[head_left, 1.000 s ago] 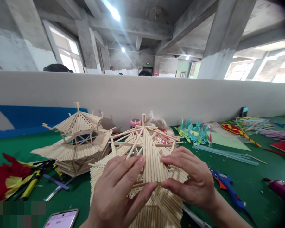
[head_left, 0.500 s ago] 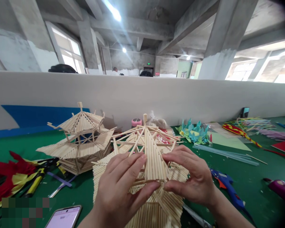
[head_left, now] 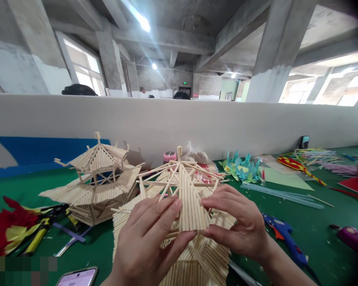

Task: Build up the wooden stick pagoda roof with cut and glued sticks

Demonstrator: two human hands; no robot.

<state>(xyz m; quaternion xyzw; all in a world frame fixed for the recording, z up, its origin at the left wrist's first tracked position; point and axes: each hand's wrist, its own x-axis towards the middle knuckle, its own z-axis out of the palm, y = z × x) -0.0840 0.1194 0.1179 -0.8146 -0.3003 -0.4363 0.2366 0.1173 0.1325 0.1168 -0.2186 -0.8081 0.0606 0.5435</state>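
Both my hands work at a pavilion model (head_left: pixel 206 254) built of thin wooden sticks. Its upper roof is an open frame of slanted sticks, with a wedge-shaped roof panel (head_left: pixel 188 206) of side-by-side sticks on the front. My left hand (head_left: pixel 150 234) has its fingertips on the panel's left edge, thumb under the lower edge. From the right, my right hand (head_left: pixel 241 220) pinches the panel's other edge between fingers and thumb. The wider lower roof spreads beneath my hands, partly hidden by them. A second stick pavilion (head_left: pixel 97 174) with a covered roof stands to the left.
A blue glue gun (head_left: pixel 286 234) lies to the right, near a purple tool (head_left: pixel 350 238). A phone (head_left: pixel 77 277) is at the front left. Teal paper petals (head_left: pixel 241 167), clear strips (head_left: pixel 282 194) and a white partition (head_left: pixel 179 119) are behind. Red and yellow material (head_left: pixel 12 220) lies left.
The view has tilted and shifted slightly, so the tabletop things sit a little lower and further left. My hands keep their hold on the roof panel with only slight finger movement.
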